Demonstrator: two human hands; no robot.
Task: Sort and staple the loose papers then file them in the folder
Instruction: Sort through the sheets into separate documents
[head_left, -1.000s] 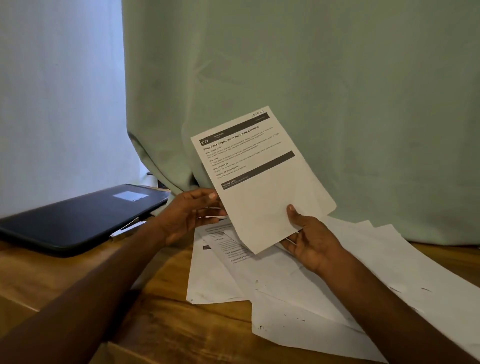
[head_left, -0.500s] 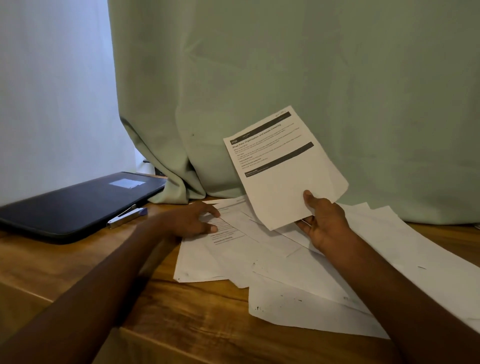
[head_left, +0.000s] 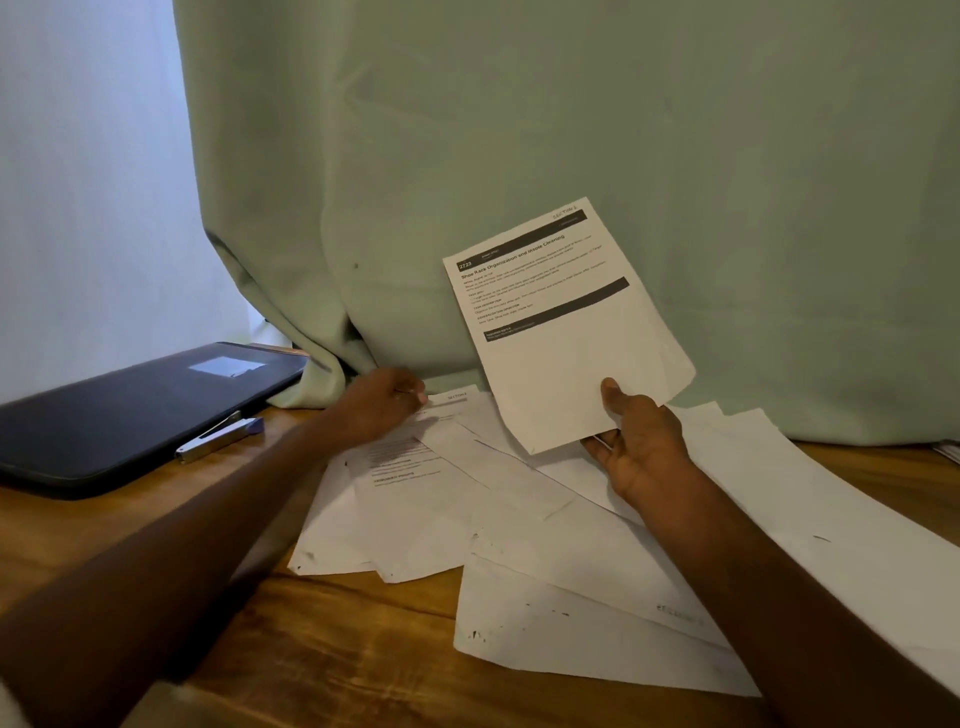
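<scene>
The right hand (head_left: 641, 441) held a printed sheet (head_left: 563, 322) up off the table, thumb on its front face near the lower edge and fingers curled behind it, so the page was pinched between them. The sheet stood tilted, its top leaning to the right, with a dark header bar and a second dark band across the middle (the heading read something about shoe rack organization).

The left hand (head_left: 382, 402) reached to the far left corner of the loose papers (head_left: 519, 525), its fingers bent down onto the top edge of a printed page lying there. It was blurred, so whether it pinched that page or only pressed on it could not be told.

The loose papers lay spread in an overlapping fan on the wooden table (head_left: 322, 639), from the middle out to the near right, most of them showing blank faces with small dark marks.

At the far left lay a dark folder (head_left: 130, 410), closed and flat, with a pale label on its cover. A metal stapler (head_left: 218, 439) rested just beside its near edge, well apart from the papers.

A pale green curtain (head_left: 571, 130) hung behind everything, its hem touching the table.
</scene>
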